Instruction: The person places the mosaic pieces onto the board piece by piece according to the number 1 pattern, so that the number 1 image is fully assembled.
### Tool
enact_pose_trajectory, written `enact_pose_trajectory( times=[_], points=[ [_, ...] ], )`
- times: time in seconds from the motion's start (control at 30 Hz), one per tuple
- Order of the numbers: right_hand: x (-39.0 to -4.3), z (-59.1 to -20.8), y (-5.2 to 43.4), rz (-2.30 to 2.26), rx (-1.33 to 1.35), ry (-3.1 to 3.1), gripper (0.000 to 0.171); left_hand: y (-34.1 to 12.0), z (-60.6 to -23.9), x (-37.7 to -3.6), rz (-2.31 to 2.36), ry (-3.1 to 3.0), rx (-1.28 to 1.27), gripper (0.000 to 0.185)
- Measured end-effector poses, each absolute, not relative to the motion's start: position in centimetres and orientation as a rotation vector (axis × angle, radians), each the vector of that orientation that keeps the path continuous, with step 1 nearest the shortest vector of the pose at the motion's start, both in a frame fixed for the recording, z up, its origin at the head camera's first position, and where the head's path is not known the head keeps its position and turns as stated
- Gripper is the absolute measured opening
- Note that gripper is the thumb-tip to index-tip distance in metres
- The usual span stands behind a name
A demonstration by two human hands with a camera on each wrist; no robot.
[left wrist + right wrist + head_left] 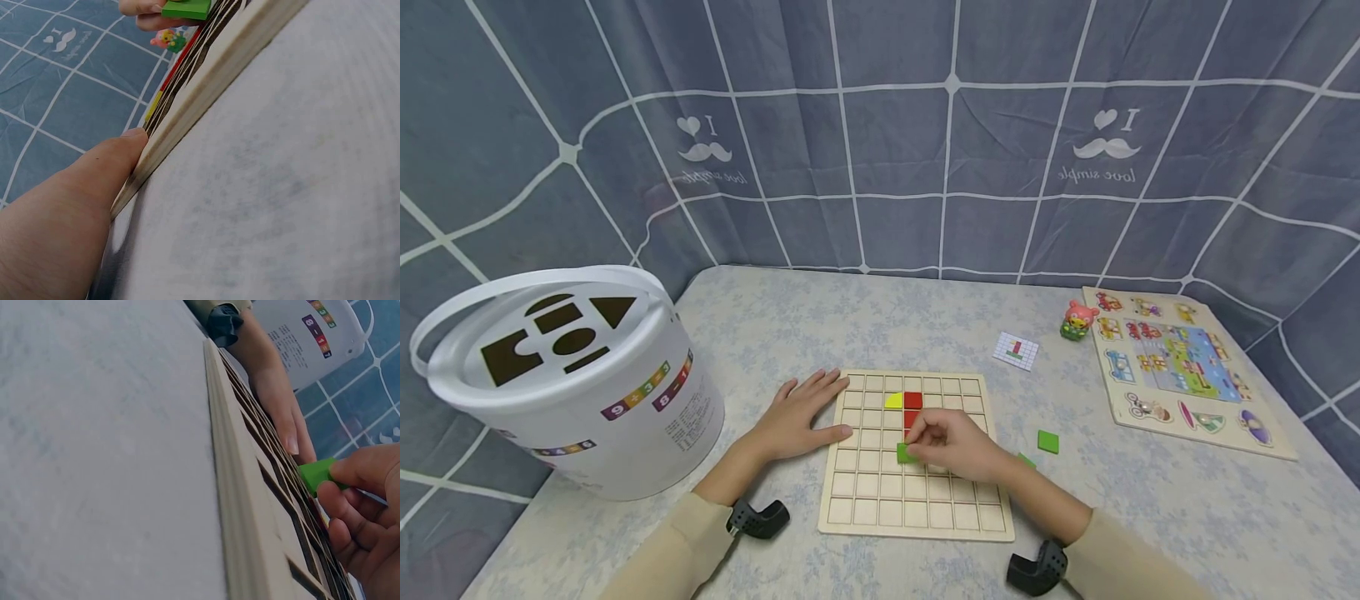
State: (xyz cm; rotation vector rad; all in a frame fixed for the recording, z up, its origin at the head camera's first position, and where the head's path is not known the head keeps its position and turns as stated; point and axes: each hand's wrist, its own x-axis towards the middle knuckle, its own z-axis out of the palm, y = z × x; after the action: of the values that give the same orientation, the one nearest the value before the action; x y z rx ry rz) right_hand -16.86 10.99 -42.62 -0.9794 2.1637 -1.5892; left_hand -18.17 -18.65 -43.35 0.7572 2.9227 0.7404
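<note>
6 tiles [1048, 442] vis., 1 grid brd [867, 485]

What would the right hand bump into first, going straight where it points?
Probably the wooden grid board beneath the green tile in its fingers, though whether tile and board touch is unclear.

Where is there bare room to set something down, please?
The table is bare between the grid board and the curtain, left of the small card, and in front of the picture puzzle, right of the right forearm. It is crowded at the board, where the left hand rests at its left edge and the right hand holds a green tile.
</note>
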Motion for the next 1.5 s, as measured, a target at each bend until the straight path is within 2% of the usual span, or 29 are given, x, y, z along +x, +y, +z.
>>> enact_pose_trajectory(
  times=[0.77,1.5],
  points=[
    [-15.6,-42.2,9.0,-1.502,-0.895,2.300,0.005,-18.6,-43.3,-18.2,0.724,2.928,0.750,0.079],
    [-15.6,-42.8,9.0,-1.273,-1.041,2.527,0.008,-18.5,-43.2,-18.1,0.730,2.929,0.746,0.079]
  ],
)
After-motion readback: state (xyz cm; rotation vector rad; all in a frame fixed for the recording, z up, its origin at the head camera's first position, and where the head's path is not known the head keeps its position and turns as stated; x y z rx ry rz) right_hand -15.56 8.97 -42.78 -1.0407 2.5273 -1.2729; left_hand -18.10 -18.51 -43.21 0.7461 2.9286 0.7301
